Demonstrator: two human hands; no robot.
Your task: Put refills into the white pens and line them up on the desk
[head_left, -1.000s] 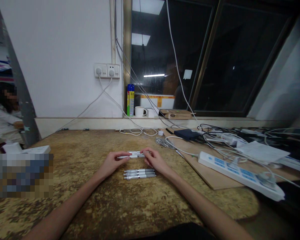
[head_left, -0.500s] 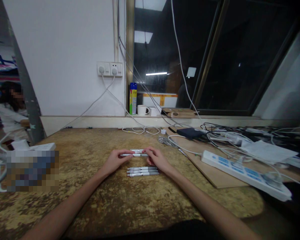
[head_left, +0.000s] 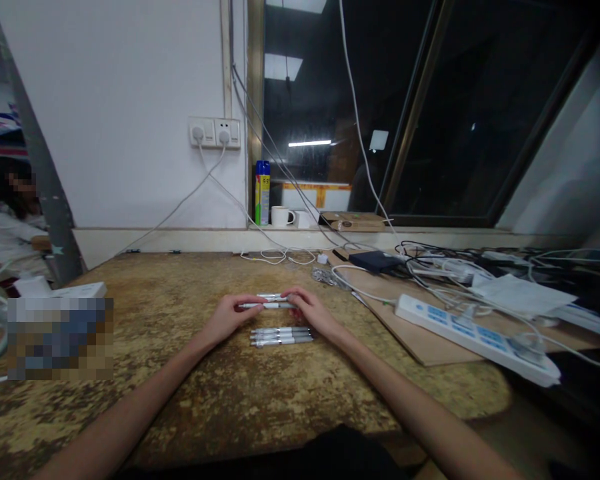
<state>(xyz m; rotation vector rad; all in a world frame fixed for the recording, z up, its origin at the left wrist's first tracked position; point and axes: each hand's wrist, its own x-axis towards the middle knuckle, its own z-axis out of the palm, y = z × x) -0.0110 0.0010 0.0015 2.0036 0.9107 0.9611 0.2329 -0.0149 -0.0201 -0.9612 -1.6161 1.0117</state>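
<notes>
Between my two hands is a white and grey pen (head_left: 276, 305), lying crosswise. My left hand (head_left: 234, 316) pinches its left end between thumb and fingers. Around the right end of the same pen, the fingers of my right hand (head_left: 309, 311) are closed. Just behind it lies another pen (head_left: 270, 296), partly covered by my fingers. Nearer to me, several similar pens (head_left: 281, 337) rest side by side on the worn wooden table (head_left: 220, 407).
A power strip (head_left: 473, 339) lies on a brown board (head_left: 410, 337) at the right, with tangled cables beyond. Clear plastic (head_left: 330, 277) lies behind my right hand. A mug (head_left: 281, 216) and spray can (head_left: 263, 193) stand on the sill. A person (head_left: 13, 213) sits far left.
The whole view has shifted slightly, so things appear a little higher and further left. Both hands keep their hold on the pen.
</notes>
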